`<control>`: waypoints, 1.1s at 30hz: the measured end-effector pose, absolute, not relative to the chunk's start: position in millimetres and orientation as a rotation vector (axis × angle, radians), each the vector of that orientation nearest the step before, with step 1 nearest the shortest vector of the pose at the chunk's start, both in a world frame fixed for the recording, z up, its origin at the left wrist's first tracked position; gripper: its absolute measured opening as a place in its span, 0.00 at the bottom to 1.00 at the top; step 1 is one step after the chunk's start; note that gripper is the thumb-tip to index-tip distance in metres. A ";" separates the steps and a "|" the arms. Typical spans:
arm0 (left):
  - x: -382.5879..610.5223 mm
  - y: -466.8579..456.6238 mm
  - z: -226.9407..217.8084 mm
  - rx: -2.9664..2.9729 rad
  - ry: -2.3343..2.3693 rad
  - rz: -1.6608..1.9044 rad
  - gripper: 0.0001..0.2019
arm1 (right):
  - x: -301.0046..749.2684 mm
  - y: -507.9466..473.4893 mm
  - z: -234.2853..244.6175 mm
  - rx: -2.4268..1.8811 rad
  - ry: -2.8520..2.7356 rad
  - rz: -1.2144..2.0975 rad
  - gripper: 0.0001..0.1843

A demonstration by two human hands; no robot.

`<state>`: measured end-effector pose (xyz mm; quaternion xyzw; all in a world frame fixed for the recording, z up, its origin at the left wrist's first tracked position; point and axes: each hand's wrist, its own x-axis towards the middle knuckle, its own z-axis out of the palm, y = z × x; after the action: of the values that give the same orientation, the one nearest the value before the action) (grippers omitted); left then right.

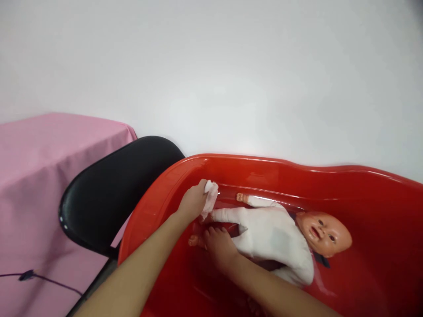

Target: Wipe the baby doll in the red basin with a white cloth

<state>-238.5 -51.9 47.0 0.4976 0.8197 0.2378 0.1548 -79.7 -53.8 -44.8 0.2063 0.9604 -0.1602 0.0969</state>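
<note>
A baby doll (269,233) in a white suit lies on its back in a red tub (251,169), its head to the right and its feet to the left. Water appears to stand around it. My left hand (193,202) is closed on a wet, pale pinkish-white cloth (210,200), held at the doll's far foot. My right hand (220,247) is wrapped over the doll's near lower leg, with that foot (194,240) sticking out to the left of the fingers. The right hand hides part of this leg.
Left of the tub is a black chair (115,189). Behind it stands a table with a pink cloth (46,154); a dark cable (56,281) hangs in front. A pale wall (231,79) rises behind the tub.
</note>
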 end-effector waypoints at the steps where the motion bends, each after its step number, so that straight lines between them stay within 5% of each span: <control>1: -238.5 -52.1 48.1 1.421 2.354 0.692 0.12 | -80.9 -55.1 -46.2 0.622 2.844 -0.446 0.20; 14: -249.0 -59.7 51.8 1.235 2.316 1.096 0.11 | -65.2 -72.0 -26.8 0.630 2.885 -0.297 0.24; 24: -286.1 -137.2 144.7 0.741 1.859 1.737 0.22 | 37.5 -45.4 33.7 0.469 3.061 -0.229 0.30; 28: -297.0 -163.5 146.2 0.657 1.792 1.571 0.23 | 101.7 -16.1 65.0 0.562 3.039 -0.341 0.31; 33: -314.0 -168.5 116.6 0.984 2.407 1.097 0.23 | 203.0 34.0 73.5 0.880 3.201 -0.452 0.29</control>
<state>-314.0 -168.5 116.6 0.3441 0.8420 0.3839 0.1590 203.0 34.0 73.5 0.2611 0.9503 -0.1341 -0.1043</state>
